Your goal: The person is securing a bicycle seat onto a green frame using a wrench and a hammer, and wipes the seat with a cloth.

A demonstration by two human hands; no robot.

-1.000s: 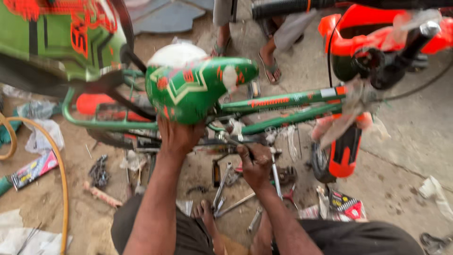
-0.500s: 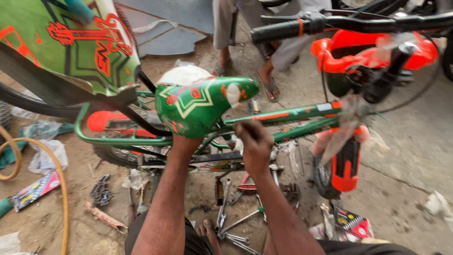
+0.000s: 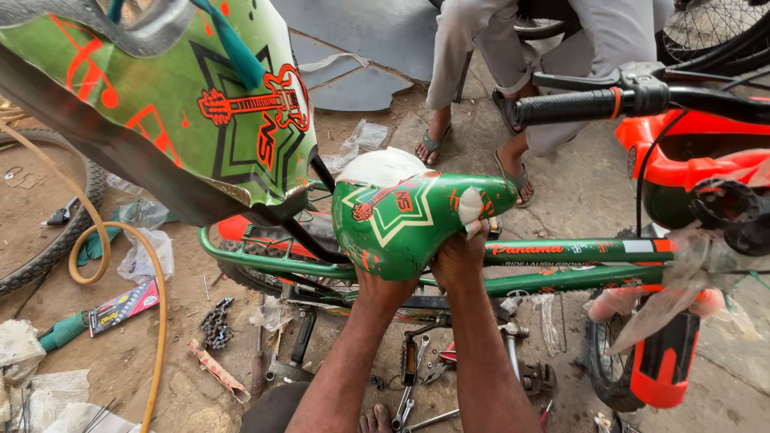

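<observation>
Both hands are now gripping the green bicycle saddle (image 3: 405, 220) from below, the left hand (image 3: 383, 282) under its wide rear and the right hand (image 3: 459, 258), which was lower a moment ago, under its nose, so the saddle is sitting above the green frame tube (image 3: 561, 250), its long axis pointing right along it.

The bicycle saddle (image 3: 409, 220) has a glossy green plastic-looking cover, the frame tubes (image 3: 561, 250) are shiny painted metal, the handlebar grip (image 3: 565, 106) is matt black rubber, and the dusty ground (image 3: 128, 361) looks rough.
</observation>
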